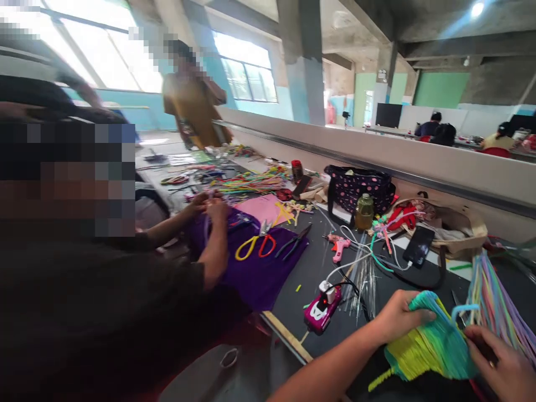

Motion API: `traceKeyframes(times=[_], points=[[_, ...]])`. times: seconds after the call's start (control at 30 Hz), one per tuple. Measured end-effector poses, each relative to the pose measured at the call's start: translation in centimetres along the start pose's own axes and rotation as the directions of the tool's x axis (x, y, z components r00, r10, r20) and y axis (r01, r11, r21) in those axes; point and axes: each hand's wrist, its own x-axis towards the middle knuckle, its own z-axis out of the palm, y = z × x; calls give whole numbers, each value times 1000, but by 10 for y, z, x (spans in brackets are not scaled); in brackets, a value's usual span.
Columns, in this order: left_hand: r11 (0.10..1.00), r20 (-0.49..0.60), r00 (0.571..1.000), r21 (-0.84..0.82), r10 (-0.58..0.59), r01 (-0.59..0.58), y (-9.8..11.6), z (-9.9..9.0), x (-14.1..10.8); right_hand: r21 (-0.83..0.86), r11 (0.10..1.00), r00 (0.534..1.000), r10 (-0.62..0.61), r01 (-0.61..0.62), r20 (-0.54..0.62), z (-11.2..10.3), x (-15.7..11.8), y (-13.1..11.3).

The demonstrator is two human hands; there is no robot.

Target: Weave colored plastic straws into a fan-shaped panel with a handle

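Note:
A leaf-shaped piece of pipe cleaners (pixel 435 340), shaded from yellow through green to teal, is held between my two hands at the lower right. My left hand (pixel 404 317) grips its upper left edge, thumb in front. At the right edge, my right hand (pixel 496 354) has its fingers closed on the piece, partly cut off by the frame. A light blue pipe cleaner (pixel 464 309) curls up from the piece near my right fingertips. A yellow-green stem (pixel 381 379) sticks out at the lower left. Pastel pipe cleaners (pixel 494 301) lie in a bundle beyond my right hand.
A purple power strip (pixel 322 312) with plugs, a pink glue gun (pixel 338 245), clear sticks (pixel 362 279) and a phone (pixel 420 244) lie on the dark table. Scissors (pixel 259 243) and pliers (pixel 293 243) rest on purple cloth beside a co-worker (pixel 104 312) at left.

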Motion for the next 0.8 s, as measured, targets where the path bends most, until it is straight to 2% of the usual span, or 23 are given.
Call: traceKeyframes(times=[0.1, 0.2, 0.33, 0.57, 0.67, 0.8], points=[[999, 2, 1000, -39, -23, 23, 6, 0, 0, 34, 999, 996, 12, -15, 84, -5, 3, -20], [997, 2, 998, -57, -57, 57, 12, -2, -1, 195, 978, 984, 36, -70, 176, -6, 8, -34], [995, -52, 994, -32, -98, 96, 15, -6, -4, 389, 901, 953, 76, -191, 294, -4, 11, -36], [992, -80, 989, -6, -127, 127, 11, -9, -8, 521, 807, 927, 80, -277, 367, 0, 8, -37], [992, -72, 990, 8, -124, 125, 11, -10, -10, 609, 705, 900, 99, -364, 423, 0, 5, -37], [991, -52, 991, 47, -122, 125, 12, -11, -14, 701, 473, 828, 118, -533, 549, 4, -1, -33]])
